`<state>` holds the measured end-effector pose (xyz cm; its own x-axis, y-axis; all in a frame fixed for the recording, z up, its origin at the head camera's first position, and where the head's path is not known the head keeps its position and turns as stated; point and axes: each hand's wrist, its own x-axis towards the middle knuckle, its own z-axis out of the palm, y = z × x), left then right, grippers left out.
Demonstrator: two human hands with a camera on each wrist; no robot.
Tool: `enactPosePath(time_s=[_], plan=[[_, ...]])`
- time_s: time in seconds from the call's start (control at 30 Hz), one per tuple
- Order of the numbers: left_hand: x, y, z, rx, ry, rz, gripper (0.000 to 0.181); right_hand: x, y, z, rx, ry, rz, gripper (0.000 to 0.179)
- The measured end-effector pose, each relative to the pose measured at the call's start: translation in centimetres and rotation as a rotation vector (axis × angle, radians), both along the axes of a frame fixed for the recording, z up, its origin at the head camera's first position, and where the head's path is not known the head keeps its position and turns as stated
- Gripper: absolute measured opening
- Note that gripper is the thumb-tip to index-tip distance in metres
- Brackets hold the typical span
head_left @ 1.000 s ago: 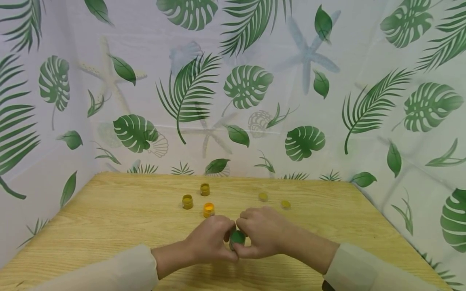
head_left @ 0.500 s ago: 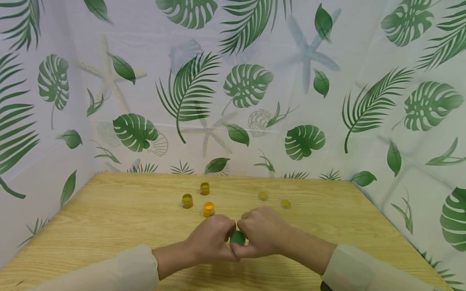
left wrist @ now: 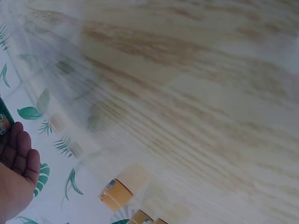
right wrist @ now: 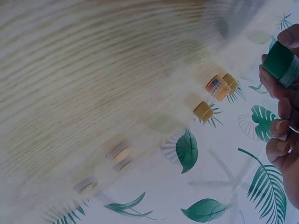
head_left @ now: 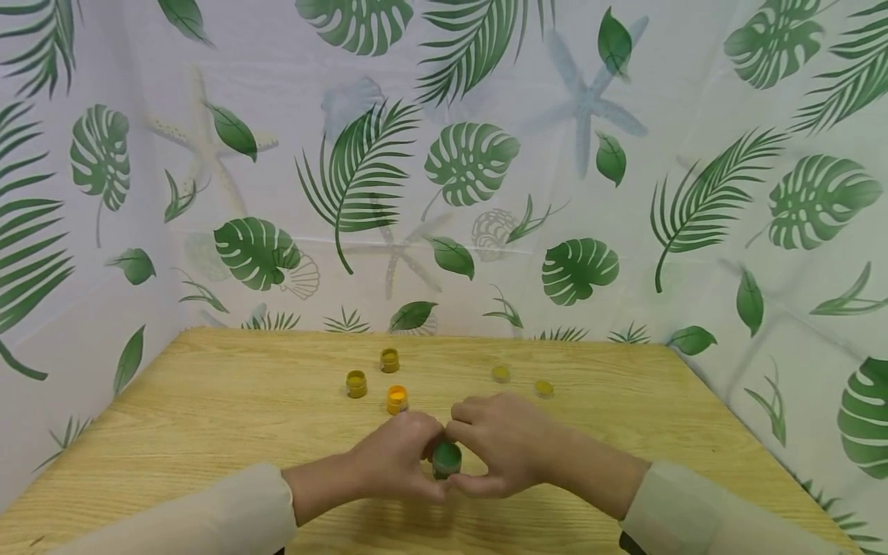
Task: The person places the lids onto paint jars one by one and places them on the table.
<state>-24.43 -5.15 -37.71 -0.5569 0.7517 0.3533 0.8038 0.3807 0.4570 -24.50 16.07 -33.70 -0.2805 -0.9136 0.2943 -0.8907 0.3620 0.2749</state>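
A small green paint jar [head_left: 447,459] is upright between my two hands, close over the table's near middle. My left hand [head_left: 397,459] grips it from the left, thumb in front and fingers behind. In the right wrist view the jar [right wrist: 280,60] shows a clear ridged lid [right wrist: 291,74] on its top. My right hand [head_left: 509,447] is at the jar's right side, thumb and fingers loosely bent and spread apart from the lid. The left wrist view shows only part of the green jar [left wrist: 4,116] beside the left fingers [left wrist: 21,144].
Beyond the hands stand an orange paint jar [head_left: 397,400] and two mustard-yellow jars [head_left: 357,385], [head_left: 390,361], all without lids. Two clear lids with yellow insides [head_left: 501,375], [head_left: 544,388] lie to the right. A leaf-print cloth [head_left: 486,254] rises behind the wooden table [head_left: 243,416].
The right thumb has come off the jar's top and the right hand has loosened around it. The jar and left hand have shifted slightly left.
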Motion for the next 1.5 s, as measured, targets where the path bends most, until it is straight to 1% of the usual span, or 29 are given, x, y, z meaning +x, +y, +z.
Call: enactPosePath(time_s=[0.07,0.13,0.2,0.27,0.33,0.43,0.5,0.53,0.7,0.8,0.87,0.93,1.0,1.07,1.17,1.23,1.27,1.33,1.43,1.5], plan=[[0.0,0.0,0.0,0.000,-0.011,-0.020,0.014,0.1,-0.1,0.2,0.035,0.018,0.011,0.027],[0.1,0.1,-0.1,0.009,0.001,-0.037,0.013,0.2,-0.3,0.4,0.059,0.023,0.003,0.025],[0.1,0.2,-0.2,0.014,0.044,-0.038,0.013,0.2,-0.4,0.4,0.073,0.022,-0.011,0.025],[0.2,0.2,-0.3,0.016,0.118,-0.026,0.013,0.3,-0.4,0.4,0.074,0.017,-0.022,0.025],[0.3,0.3,-0.5,0.007,0.207,-0.001,0.014,0.3,-0.4,0.2,0.067,0.008,-0.030,0.025],[0.5,0.4,-0.7,-0.018,0.342,0.047,0.020,0.3,-0.5,-0.1,0.047,-0.003,-0.042,0.025],[0.6,0.5,-0.8,-0.035,0.402,0.084,0.025,0.4,-0.5,-0.3,0.031,-0.009,-0.054,0.026],[0.6,0.6,-0.8,-0.044,0.425,0.102,0.027,0.4,-0.5,-0.5,0.025,-0.009,-0.062,0.026],[0.9,0.9,-0.9,-0.085,0.491,0.189,0.036,0.5,-0.8,-0.8,-0.004,-0.024,-0.109,0.030],[1.0,1.1,-0.8,-0.083,0.539,0.218,0.040,0.5,-1.0,-1.1,-0.030,-0.034,-0.133,0.034],[1.1,1.1,-0.8,-0.075,0.564,0.229,0.042,0.6,-1.1,-1.3,-0.040,-0.026,-0.151,0.040],[1.2,1.1,-0.7,-0.071,0.562,0.234,0.042,0.6,-1.1,-1.5,-0.053,-0.010,-0.160,0.045],[1.2,1.0,-0.6,-0.067,0.525,0.230,0.041,0.5,-1.0,-1.6,-0.068,0.011,-0.144,0.045],[1.2,0.6,-0.6,-0.055,0.448,0.214,0.039,0.4,-0.9,-1.7,-0.073,0.037,-0.108,0.041],[0.9,0.0,-0.3,-0.023,0.315,0.174,0.030,0.1,-0.6,-1.8,-0.073,0.060,-0.034,0.030],[0.7,-0.3,-0.3,-0.003,0.259,0.148,0.025,0.0,-0.6,-1.9,-0.061,0.076,-0.006,0.026],[0.5,-0.3,-0.3,0.005,0.247,0.137,0.023,-0.1,-0.7,-1.9,-0.056,0.083,0.004,0.024],[0.4,-0.3,-0.4,0.009,0.257,0.122,0.021,-0.1,-0.7,-1.9,-0.055,0.099,0.015,0.022],[0.4,-0.2,-0.7,0.001,0.308,0.130,0.026,-0.1,-0.9,-2.0,-0.053,0.132,0.015,0.025],[0.4,-0.1,-0.7,-0.014,0.339,0.149,0.030,-0.2,-1.1,-2.0,-0.063,0.141,0.015,0.026]])
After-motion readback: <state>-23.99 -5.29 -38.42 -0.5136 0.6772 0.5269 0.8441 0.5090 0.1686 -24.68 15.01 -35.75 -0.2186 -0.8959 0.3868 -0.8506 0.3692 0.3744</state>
